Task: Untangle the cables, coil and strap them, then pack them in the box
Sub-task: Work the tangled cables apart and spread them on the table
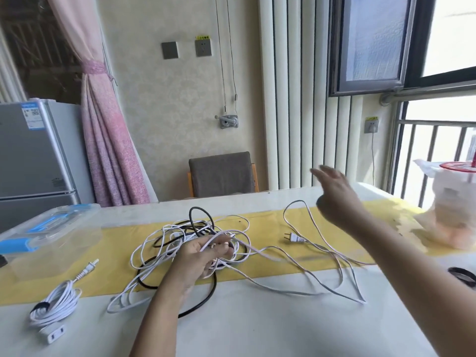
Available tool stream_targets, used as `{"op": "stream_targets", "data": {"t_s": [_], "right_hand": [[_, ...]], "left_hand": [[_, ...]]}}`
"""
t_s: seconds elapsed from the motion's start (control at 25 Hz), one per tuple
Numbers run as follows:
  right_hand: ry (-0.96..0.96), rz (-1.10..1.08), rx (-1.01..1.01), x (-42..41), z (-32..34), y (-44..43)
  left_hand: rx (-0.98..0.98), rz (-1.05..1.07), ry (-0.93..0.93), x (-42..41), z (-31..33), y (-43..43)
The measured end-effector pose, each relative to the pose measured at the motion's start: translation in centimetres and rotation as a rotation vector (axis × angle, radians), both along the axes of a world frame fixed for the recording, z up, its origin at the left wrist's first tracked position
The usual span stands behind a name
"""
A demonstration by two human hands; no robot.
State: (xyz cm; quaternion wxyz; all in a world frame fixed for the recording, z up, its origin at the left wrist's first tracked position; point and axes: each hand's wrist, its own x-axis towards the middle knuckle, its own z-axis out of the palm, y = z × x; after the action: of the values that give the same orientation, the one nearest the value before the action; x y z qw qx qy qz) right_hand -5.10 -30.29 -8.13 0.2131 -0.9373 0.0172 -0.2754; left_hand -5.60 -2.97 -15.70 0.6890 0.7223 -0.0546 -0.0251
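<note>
The left hand [203, 256] is pinching white strands of the tangle [180, 234] on the counter [257, 331] while the right hand [334, 197] is hovering above it, fingers loosely spread

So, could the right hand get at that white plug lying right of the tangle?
Probably yes. The right hand is raised, open and holding nothing, just above and right of the plug, which lies bare on the yellow strip. Nothing stands between them.
</note>
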Motion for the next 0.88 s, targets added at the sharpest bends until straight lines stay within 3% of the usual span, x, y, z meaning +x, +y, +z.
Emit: {"op": "stream_targets", "data": {"t_s": [0.08, 0.16, 0.28, 0.4, 0.48, 0.6, 0.68, 0.8, 0.88], "right_hand": [[-0.070, 0.348, 0.003, -0.9, 0.0, 4.1], [0.086, 0.567, -0.080, -1.9, -0.6, 8.0], [0.530, 0.448, -0.142, -3.0, -2.0, 11.5], [0.471, 0.242, -0.248, -2.5, -2.5, 11.6], [0.425, 0.296, -0.178, -2.3, -1.9, 10.6], [0.445, 0.597, 0.274, -2.3, 0.2, 8.2], [0.168, 0.670, 0.725, -2.1, 1.9, 5.8], [-0.321, 0.438, 1.274, -1.3, 4.1, 0.3], [-0.494, 0.170, 1.387, -0.9, 4.1, -3.1]], "left_hand": [[0.008, -0.009, -0.014, -0.1, 0.0, -0.3], [0.009, -0.006, -0.052, 0.0, 0.0, -0.5], [0.023, 0.022, -0.126, 0.2, -0.1, -0.7], [-0.001, 0.025, -0.170, 0.6, -0.2, -0.5], [-0.004, 0.022, -0.161, 0.6, -0.4, -0.5], [0.107, 0.048, -0.165, 0.9, -1.2, 0.0], [0.262, 0.117, -0.160, 1.4, -2.0, 0.5], [0.317, 0.241, -0.063, 1.8, -2.1, 1.2], [0.194, 0.251, 0.061, 1.7, -1.8, 1.6]]}}
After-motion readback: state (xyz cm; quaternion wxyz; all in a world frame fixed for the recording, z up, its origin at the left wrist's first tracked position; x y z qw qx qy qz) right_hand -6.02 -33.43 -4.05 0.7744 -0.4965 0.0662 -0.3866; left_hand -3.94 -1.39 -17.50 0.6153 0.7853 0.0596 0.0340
